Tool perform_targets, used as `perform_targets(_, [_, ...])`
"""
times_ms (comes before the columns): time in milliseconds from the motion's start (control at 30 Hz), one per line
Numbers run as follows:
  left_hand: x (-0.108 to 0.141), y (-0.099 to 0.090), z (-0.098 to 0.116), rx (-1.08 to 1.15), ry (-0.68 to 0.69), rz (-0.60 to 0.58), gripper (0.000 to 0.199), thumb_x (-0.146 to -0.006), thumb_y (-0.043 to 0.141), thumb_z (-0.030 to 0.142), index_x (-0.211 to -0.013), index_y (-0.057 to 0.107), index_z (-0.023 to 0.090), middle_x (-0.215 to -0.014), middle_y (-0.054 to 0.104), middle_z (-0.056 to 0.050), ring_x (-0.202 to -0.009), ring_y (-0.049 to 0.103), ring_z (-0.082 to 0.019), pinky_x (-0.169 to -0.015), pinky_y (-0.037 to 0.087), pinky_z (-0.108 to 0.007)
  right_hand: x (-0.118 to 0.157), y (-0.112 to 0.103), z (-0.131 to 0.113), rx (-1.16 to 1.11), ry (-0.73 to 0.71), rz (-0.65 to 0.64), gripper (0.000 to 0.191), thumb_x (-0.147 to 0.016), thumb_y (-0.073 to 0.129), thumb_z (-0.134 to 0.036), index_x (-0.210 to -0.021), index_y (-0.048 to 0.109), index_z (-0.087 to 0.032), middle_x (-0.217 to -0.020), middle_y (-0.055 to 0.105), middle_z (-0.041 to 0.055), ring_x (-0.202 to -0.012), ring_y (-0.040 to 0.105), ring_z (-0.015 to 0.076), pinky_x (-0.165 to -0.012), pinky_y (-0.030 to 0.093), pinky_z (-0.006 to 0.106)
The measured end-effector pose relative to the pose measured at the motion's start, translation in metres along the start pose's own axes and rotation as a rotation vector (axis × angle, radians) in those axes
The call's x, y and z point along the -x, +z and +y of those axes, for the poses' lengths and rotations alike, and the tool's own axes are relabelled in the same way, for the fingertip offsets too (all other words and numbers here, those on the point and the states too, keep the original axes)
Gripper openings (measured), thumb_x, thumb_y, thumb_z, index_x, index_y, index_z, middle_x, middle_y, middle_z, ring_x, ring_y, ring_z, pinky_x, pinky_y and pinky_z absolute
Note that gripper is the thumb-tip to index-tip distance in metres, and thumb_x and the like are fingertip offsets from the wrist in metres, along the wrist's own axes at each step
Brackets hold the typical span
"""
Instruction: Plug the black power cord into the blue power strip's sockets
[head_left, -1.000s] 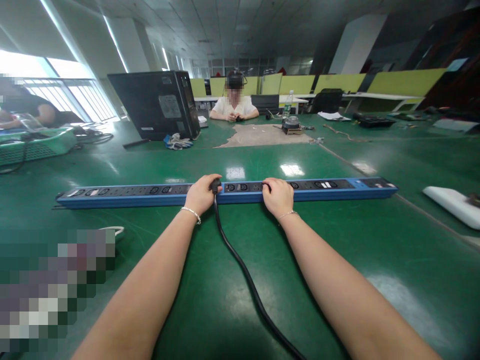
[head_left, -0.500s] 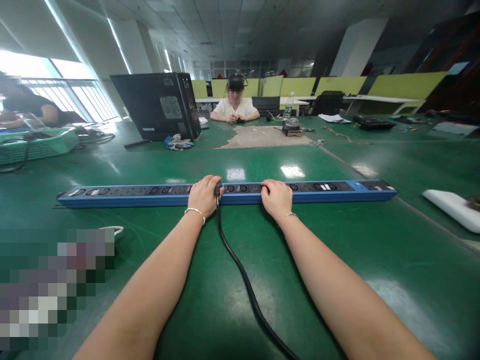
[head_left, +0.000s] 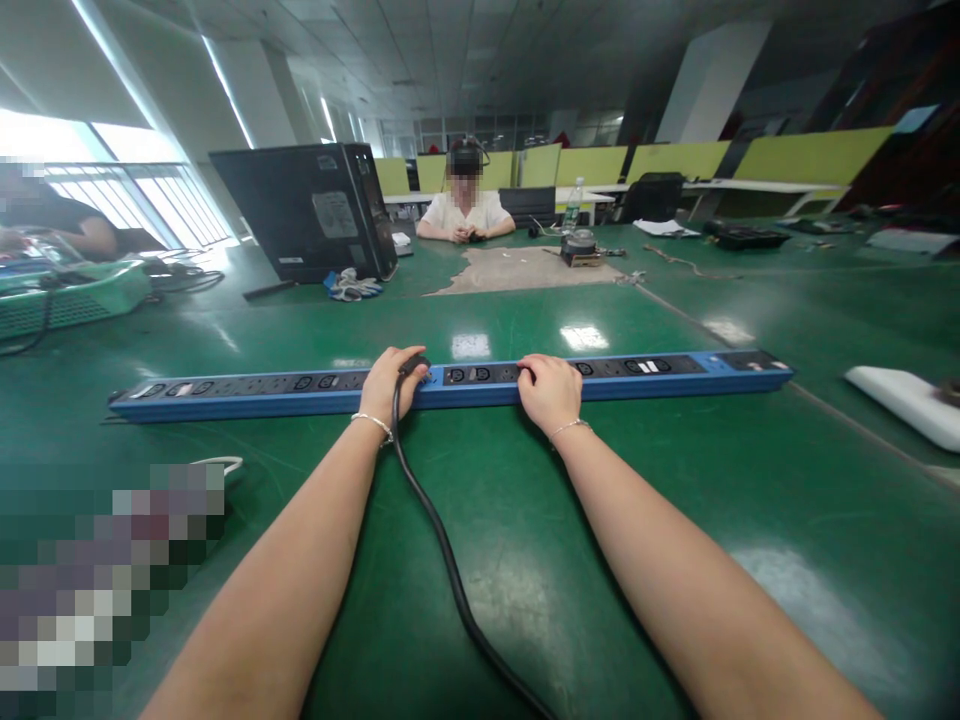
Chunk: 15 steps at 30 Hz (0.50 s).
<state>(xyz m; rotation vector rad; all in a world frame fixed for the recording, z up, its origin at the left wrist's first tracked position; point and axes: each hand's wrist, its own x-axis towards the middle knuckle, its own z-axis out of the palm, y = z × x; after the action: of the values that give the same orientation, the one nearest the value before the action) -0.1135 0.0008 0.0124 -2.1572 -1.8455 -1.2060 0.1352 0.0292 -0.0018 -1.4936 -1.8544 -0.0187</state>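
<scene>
A long blue power strip [head_left: 255, 405] with a row of black sockets lies crosswise on the green table. My left hand [head_left: 385, 385] is closed around a black power plug [head_left: 414, 366], just above the strip's socket face and left of its middle. From that plug a thick black cord [head_left: 444, 545] runs down over the table toward me. Whether the plug touches a socket is hidden by my fingers. Right of the middle, my right hand [head_left: 553, 388] is wrapped over the strip, with the thumb on the near side and the fingertips out of sight.
A black computer case [head_left: 296, 215] stands at the back left, with gloves [head_left: 352, 286] before it. A green basket [head_left: 97, 292] is at far left, a white object [head_left: 904, 405] at right. Across the table sits a person [head_left: 465, 210]; another is at far left.
My left hand has shifted slightly left, and the plug has tilted from upright to lying rightward. The cord has swung left with it. My right hand stays on the strip, whose right end sits slightly higher.
</scene>
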Motion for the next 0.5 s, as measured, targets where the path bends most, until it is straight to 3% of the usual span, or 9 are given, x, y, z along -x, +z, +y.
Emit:
perform_targets(300, [0.004,0.002,0.013,-0.213,0.177,-0.113,0.035,-0.083,0.047,0.034,-0.114,0.059,0.023,-0.093,0.055,-0.006,-0.086,0.055,-0.02,-0.081,0.046,-0.032,0.001,0.0,-0.001,0.003,0.009,0.009,0.025,-0.082,0.044,-0.023,-0.089,0.068,-0.024,-0.106,0.067,0.0021,-0.099,0.053,0.022,-0.088,0.032,0.039])
perform_targets(500, [0.009,0.005,0.014,-0.22,0.173,-0.08,0.034,-0.085,0.044,0.033,-0.115,0.058,0.025,-0.094,0.054,-0.005,-0.084,0.055,-0.019,-0.079,0.045,-0.031,0.003,0.0,-0.002,0.002,0.01,0.017,0.025,-0.081,0.044,-0.022,-0.09,0.068,-0.023,-0.107,0.066,0.0016,-0.1,0.054,0.0215,-0.088,0.033,0.037])
